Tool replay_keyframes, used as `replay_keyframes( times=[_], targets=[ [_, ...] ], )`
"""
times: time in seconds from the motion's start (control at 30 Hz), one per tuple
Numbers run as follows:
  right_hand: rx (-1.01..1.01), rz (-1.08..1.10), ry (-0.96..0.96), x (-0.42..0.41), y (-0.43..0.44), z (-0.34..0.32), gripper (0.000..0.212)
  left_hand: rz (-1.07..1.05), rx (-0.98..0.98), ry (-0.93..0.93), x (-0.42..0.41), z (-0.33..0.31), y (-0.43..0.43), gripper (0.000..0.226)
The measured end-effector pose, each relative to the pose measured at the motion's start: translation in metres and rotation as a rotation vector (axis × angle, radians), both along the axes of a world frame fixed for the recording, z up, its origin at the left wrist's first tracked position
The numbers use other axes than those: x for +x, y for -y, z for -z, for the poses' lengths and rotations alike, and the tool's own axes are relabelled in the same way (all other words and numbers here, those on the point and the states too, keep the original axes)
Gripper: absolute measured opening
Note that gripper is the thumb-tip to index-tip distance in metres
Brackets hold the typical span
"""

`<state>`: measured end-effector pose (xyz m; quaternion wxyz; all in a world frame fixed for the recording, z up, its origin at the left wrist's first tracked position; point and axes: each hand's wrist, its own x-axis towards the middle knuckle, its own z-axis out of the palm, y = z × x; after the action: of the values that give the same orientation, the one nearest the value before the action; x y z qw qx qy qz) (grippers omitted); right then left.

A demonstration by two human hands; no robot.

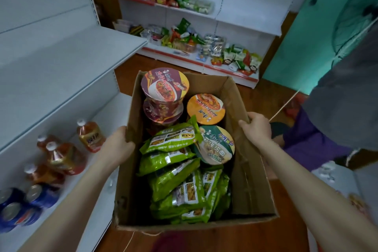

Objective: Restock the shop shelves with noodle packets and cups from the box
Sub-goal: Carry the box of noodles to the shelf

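While the box is gripped at both sides, the left hand curled over the rim of its left wall and the right hand curled over the rim of its right wall, it sits level and square to the person. This grip suits carrying or shifting the box rather than unloading it. Whether its base rests on the floor cannot be told. Neither hand holds stock. Green packets lie overlapped in the near part of the box. Cups stand lids up at the far end: purple ones stacked, an orange one beside them, and a tilted green one touching the packets. Judged from the full box, restocking has barely begun. The white shelf at left, just beside the box, is the nearest place for noodles. Bottles and cans occupy the tier below. Far shelves carry snacks.
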<state>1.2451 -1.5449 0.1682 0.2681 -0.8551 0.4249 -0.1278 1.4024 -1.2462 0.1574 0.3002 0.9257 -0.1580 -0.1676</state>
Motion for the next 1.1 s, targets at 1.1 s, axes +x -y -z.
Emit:
replay_keyframes(
  times=[1.1],
  targets=[
    [-0.09, 0.029, -0.054, 0.528, 0.521, 0.001, 0.013, -0.051, 0.002, -0.06, 0.525, 0.0, 0.523, 0.033]
  ],
)
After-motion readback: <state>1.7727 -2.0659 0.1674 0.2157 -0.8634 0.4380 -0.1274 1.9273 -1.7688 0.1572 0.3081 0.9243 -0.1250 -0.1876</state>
